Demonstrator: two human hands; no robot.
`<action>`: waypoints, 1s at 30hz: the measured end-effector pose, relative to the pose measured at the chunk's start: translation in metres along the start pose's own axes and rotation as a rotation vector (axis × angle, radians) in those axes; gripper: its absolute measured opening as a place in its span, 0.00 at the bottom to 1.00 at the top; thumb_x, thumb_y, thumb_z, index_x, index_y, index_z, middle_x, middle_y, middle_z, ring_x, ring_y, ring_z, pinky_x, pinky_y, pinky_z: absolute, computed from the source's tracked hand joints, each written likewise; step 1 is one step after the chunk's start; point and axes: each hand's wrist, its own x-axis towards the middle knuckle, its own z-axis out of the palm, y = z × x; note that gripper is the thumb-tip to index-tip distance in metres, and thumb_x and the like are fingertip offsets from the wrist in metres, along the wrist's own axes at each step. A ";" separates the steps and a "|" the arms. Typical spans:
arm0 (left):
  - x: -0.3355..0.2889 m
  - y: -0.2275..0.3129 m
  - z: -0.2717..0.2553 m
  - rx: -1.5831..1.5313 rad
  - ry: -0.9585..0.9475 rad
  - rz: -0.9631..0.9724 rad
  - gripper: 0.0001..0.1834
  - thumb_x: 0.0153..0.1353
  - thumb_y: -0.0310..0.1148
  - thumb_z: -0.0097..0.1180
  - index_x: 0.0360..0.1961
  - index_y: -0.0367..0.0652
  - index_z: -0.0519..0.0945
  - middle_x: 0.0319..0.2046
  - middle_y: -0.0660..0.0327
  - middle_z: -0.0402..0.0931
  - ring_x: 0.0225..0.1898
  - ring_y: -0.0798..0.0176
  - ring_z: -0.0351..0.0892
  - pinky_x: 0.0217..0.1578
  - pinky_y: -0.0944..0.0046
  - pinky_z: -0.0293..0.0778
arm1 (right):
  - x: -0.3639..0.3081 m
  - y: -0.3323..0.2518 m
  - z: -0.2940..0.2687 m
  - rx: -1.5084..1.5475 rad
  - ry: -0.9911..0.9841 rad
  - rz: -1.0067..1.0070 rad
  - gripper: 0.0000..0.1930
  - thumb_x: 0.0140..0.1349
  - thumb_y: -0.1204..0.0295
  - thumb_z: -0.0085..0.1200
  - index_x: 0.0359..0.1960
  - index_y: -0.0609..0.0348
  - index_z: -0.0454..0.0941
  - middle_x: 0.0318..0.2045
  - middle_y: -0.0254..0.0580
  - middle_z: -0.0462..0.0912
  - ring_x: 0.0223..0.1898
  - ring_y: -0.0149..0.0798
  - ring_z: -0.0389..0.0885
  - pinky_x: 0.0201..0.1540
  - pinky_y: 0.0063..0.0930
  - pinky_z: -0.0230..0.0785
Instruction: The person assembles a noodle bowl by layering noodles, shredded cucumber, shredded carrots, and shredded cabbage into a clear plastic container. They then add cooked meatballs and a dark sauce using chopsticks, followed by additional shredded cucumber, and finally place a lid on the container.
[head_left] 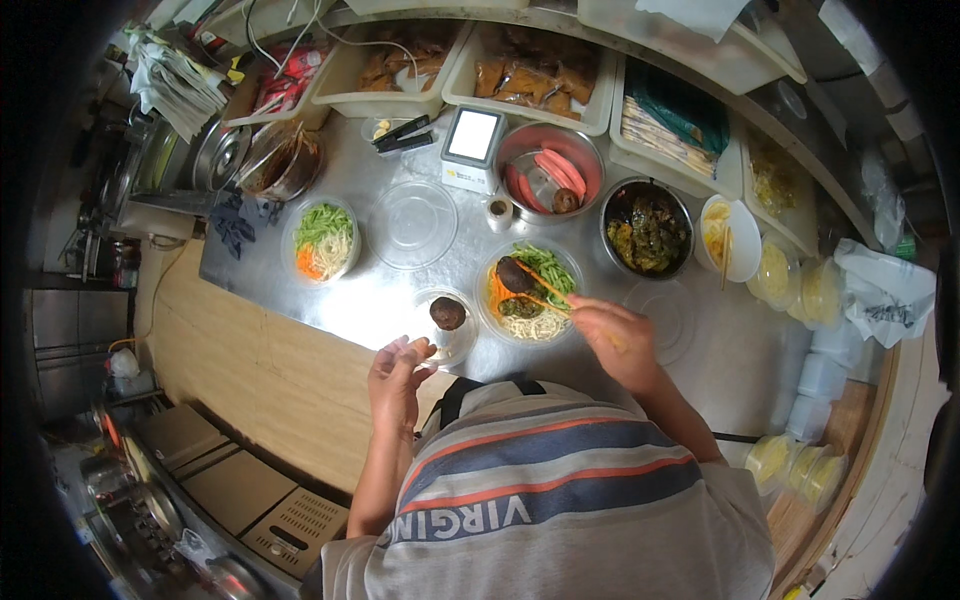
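Observation:
My right hand [615, 340] grips a pair of wooden chopsticks [548, 288]. Their tips are at a dark brown, egg-like ball [515, 275] in a clear round bowl [574, 318]. Shredded carrot, green cucumber strips, pale noodle-like shreds and a dark green chopped topping [520, 308] share that bowl. My left hand [400, 372] has its fingers pinched together at the near-left rim of a small clear container [462, 348]; what they hold, if anything, does not show clearly. Inside that container sits another dark brown ball [447, 313].
A second bowl of shreds [325, 242] and a clear lid [413, 225] are to the left. Behind are a scale [470, 145], a pot with red sausages [550, 170] and a pot of dark greens [647, 228]. A white bowl [742, 245] stands right; bins line the back.

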 end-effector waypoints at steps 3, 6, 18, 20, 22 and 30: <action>0.002 -0.002 -0.001 0.003 -0.004 0.012 0.23 0.60 0.31 0.56 0.52 0.30 0.66 0.43 0.48 0.77 0.43 0.54 0.80 0.37 0.61 0.78 | 0.008 -0.021 0.001 -0.222 -0.181 -0.185 0.07 0.55 0.76 0.57 0.36 0.60 0.79 0.48 0.44 0.79 0.42 0.43 0.81 0.42 0.31 0.75; 0.003 -0.004 -0.002 0.001 -0.013 0.016 0.23 0.60 0.31 0.55 0.52 0.30 0.65 0.43 0.48 0.77 0.43 0.54 0.80 0.38 0.61 0.78 | 0.012 -0.028 0.007 -0.432 -0.422 -0.274 0.11 0.53 0.70 0.55 0.38 0.58 0.78 0.52 0.40 0.76 0.48 0.45 0.77 0.45 0.33 0.73; -0.002 0.002 0.003 -0.007 -0.014 0.009 0.21 0.59 0.32 0.57 0.50 0.32 0.68 0.42 0.50 0.78 0.43 0.57 0.80 0.37 0.64 0.76 | 0.008 -0.040 -0.015 -0.251 -0.276 -0.193 0.09 0.54 0.74 0.55 0.37 0.59 0.80 0.48 0.45 0.79 0.44 0.46 0.79 0.45 0.34 0.73; -0.002 0.003 0.004 -0.012 -0.026 0.010 0.18 0.59 0.32 0.57 0.48 0.34 0.70 0.41 0.52 0.79 0.42 0.59 0.80 0.37 0.64 0.76 | 0.008 -0.040 -0.015 -0.086 -0.113 -0.110 0.09 0.55 0.76 0.57 0.38 0.60 0.80 0.47 0.47 0.80 0.42 0.44 0.81 0.43 0.31 0.74; -0.002 0.006 0.009 -0.005 -0.049 0.007 0.15 0.59 0.31 0.57 0.45 0.35 0.72 0.39 0.54 0.79 0.41 0.60 0.80 0.37 0.64 0.76 | 0.007 -0.037 -0.012 0.164 0.103 -0.005 0.09 0.56 0.78 0.58 0.39 0.62 0.80 0.45 0.50 0.80 0.41 0.42 0.82 0.41 0.28 0.76; -0.001 0.006 0.017 0.017 -0.095 0.008 0.27 0.61 0.33 0.55 0.56 0.26 0.64 0.45 0.47 0.76 0.45 0.52 0.78 0.46 0.55 0.75 | 0.007 -0.034 0.009 0.652 0.087 0.260 0.08 0.64 0.79 0.48 0.41 0.70 0.77 0.47 0.59 0.77 0.41 0.44 0.82 0.44 0.34 0.77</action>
